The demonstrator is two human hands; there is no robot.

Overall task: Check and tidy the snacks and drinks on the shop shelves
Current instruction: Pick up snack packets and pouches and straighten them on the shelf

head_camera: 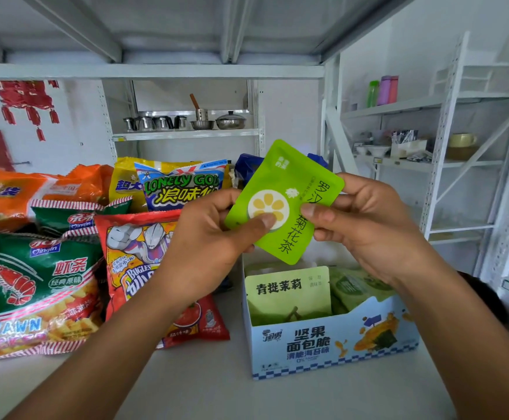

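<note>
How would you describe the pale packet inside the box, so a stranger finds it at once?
Find the blue and white cardboard box on the white shelf. Its left side holds a pale green flat packet with bold black characters; neighbouring packets are darker green.

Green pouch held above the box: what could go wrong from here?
The green pouch, pinched at its edges by left hand and right hand, could slip and drop outside the display box. Pushed in tilted, it may crumple against the pale pouch. The left forearm could nudge the red snack bag.
</note>
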